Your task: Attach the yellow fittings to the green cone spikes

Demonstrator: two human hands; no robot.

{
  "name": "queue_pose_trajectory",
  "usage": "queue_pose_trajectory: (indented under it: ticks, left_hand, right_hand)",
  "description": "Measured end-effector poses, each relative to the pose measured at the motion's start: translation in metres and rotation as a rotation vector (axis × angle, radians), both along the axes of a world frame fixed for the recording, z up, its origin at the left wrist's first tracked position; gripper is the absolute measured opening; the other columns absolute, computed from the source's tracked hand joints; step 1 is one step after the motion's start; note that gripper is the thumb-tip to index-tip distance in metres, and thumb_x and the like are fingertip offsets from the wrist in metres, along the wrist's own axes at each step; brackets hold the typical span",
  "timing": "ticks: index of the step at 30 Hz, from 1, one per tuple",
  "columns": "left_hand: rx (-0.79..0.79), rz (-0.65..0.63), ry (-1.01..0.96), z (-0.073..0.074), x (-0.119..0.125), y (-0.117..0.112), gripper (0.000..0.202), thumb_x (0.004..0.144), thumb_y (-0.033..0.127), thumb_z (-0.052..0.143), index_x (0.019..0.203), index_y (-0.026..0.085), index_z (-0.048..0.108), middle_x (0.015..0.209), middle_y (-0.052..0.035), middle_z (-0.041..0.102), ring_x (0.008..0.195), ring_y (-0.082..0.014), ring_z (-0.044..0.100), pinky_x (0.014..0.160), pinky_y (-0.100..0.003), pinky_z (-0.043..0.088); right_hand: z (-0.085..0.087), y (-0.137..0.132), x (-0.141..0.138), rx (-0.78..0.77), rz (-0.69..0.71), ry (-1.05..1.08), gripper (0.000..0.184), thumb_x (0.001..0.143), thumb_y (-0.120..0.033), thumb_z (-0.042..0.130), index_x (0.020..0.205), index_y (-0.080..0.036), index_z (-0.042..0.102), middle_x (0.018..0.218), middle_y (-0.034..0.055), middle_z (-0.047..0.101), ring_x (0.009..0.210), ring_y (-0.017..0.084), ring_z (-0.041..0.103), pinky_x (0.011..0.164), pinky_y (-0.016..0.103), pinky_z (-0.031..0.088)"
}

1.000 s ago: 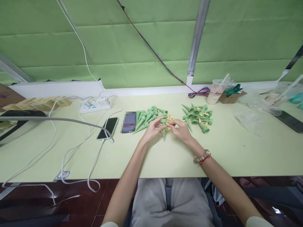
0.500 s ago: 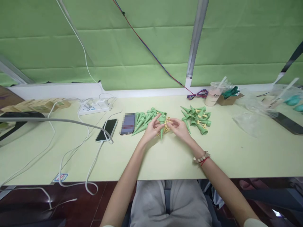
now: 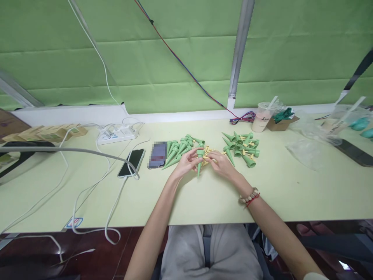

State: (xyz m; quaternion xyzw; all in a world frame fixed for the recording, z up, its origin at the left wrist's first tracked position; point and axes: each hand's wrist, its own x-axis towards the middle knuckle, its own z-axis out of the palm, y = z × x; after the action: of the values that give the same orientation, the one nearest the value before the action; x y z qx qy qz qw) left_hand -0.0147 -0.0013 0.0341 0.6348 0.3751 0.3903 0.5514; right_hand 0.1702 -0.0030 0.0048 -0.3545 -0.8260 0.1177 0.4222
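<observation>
Between the fingers of my left hand [image 3: 186, 163] a green plastic spike [image 3: 199, 165] hangs with its tip down. My right hand [image 3: 223, 164] is closed in a pinch on a small yellow valve [image 3: 206, 158], held against the side of the spike near its top. Behind my fingers lies a heap of yellow valves [image 3: 207, 150], partly hidden. Left of it, green spikes [image 3: 177, 149] lie side by side. To the right is a pile of green spikes [image 3: 239, 144], some with yellow valves fitted.
A dark phone [image 3: 157, 154] and a charging phone [image 3: 131, 162] lie to the left among white cables [image 3: 87, 184]. Further back is a power strip [image 3: 118, 134]. At the back right stand a drink cup [image 3: 260, 120], a small cardboard box [image 3: 279, 123] and plastic bags [image 3: 304, 151].
Both hands have come slightly nearer to me. The spike is now more in view, and the yellow valve in my right fingers touches its side.
</observation>
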Motion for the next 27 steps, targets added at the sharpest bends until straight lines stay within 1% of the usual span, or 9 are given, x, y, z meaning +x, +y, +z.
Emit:
queue_pose_trajectory:
  ticks: [4, 8, 11, 15, 17, 19, 22, 24, 27]
  left_hand:
    - [0.023, -0.001, 0.021, -0.001, 0.0, -0.001, 0.055, 0.071, 0.037, 0.071, 0.122, 0.018, 0.057, 0.065, 0.0042, 0.038, 0.061, -0.0092, 0.048, 0.049, -0.018, 0.048]
    - [0.045, 0.007, 0.052, -0.003, 0.001, -0.001, 0.053, 0.071, 0.033, 0.07, 0.121, 0.018, 0.058, 0.062, 0.0053, 0.034, 0.063, -0.0114, 0.051, 0.053, -0.022, 0.051]
    - [0.068, 0.021, 0.083, -0.003, 0.001, -0.002, 0.054, 0.071, 0.03, 0.069, 0.123, 0.018, 0.058, 0.06, 0.0047, 0.039, 0.065, -0.0132, 0.053, 0.055, -0.024, 0.052]
    - [0.157, 0.057, 0.109, 0.0, 0.005, -0.004, 0.05, 0.072, 0.025, 0.067, 0.121, 0.015, 0.061, 0.066, 0.0009, 0.054, 0.063, -0.0112, 0.053, 0.058, -0.023, 0.05]
    - [0.146, 0.047, 0.091, 0.001, 0.008, -0.005, 0.053, 0.072, 0.025, 0.067, 0.124, 0.015, 0.059, 0.065, 0.0012, 0.055, 0.06, -0.0103, 0.052, 0.058, -0.023, 0.05]
    - [0.1, 0.034, 0.059, 0.001, 0.012, -0.006, 0.06, 0.073, 0.028, 0.067, 0.13, 0.016, 0.054, 0.064, 0.0017, 0.054, 0.06, -0.0108, 0.054, 0.057, -0.023, 0.05]
    - [0.033, 0.064, -0.008, 0.0, 0.017, -0.006, 0.067, 0.073, 0.034, 0.069, 0.135, 0.017, 0.049, 0.067, 0.0013, 0.053, 0.064, -0.0122, 0.057, 0.055, -0.022, 0.049]
    - [0.005, 0.111, -0.055, -0.002, 0.018, -0.003, 0.067, 0.071, 0.038, 0.071, 0.131, 0.017, 0.052, 0.068, 0.0017, 0.052, 0.062, -0.011, 0.056, 0.053, -0.021, 0.048]
    - [-0.028, 0.15, -0.113, -0.005, 0.016, 0.0, 0.064, 0.067, 0.043, 0.074, 0.122, 0.016, 0.058, 0.073, 0.0012, 0.052, 0.058, -0.0081, 0.054, 0.051, -0.019, 0.048]
  right_hand:
    - [0.005, -0.006, -0.005, -0.027, -0.038, 0.024, 0.023, 0.092, -0.02, 0.04, 0.072, -0.02, 0.05, 0.073, 0.0059, 0.059, 0.077, 0.019, 0.055, 0.073, 0.031, 0.043]
    - [0.01, -0.011, -0.008, -0.137, -0.083, 0.068, 0.027, 0.091, -0.026, 0.039, 0.065, -0.021, 0.043, 0.063, 0.0018, 0.051, 0.063, 0.016, 0.049, 0.064, 0.028, 0.038]
    - [0.011, -0.012, -0.012, -0.307, -0.086, 0.16, 0.035, 0.09, -0.039, 0.04, 0.06, -0.022, 0.041, 0.054, -0.0015, 0.044, 0.053, 0.014, 0.042, 0.057, 0.027, 0.034]
    - [0.008, -0.011, -0.019, -0.65, 0.057, 0.383, 0.054, 0.087, -0.062, 0.033, 0.051, -0.023, 0.032, 0.045, -0.004, 0.036, 0.044, 0.011, 0.038, 0.05, 0.026, 0.034]
    - [0.008, -0.011, -0.021, -0.725, 0.081, 0.435, 0.059, 0.085, -0.07, 0.029, 0.049, -0.024, 0.029, 0.043, -0.0044, 0.034, 0.042, 0.011, 0.038, 0.048, 0.026, 0.034]
    - [0.01, -0.011, -0.02, -0.664, 0.023, 0.391, 0.061, 0.086, -0.07, 0.027, 0.048, -0.023, 0.034, 0.044, -0.0034, 0.037, 0.043, 0.011, 0.04, 0.05, 0.026, 0.035]
    - [0.015, -0.013, -0.013, -0.448, -0.126, 0.217, 0.058, 0.092, -0.061, 0.026, 0.056, -0.021, 0.045, 0.051, -0.0009, 0.047, 0.051, 0.013, 0.046, 0.056, 0.027, 0.035]
    - [0.018, -0.014, -0.009, -0.32, -0.206, 0.112, 0.048, 0.093, -0.056, 0.033, 0.066, -0.02, 0.051, 0.059, 0.0002, 0.053, 0.057, 0.015, 0.05, 0.059, 0.027, 0.036]
    - [0.02, -0.012, -0.004, -0.184, -0.212, 0.018, 0.033, 0.092, -0.05, 0.043, 0.085, -0.019, 0.055, 0.072, 0.0029, 0.058, 0.066, 0.016, 0.054, 0.062, 0.026, 0.038]
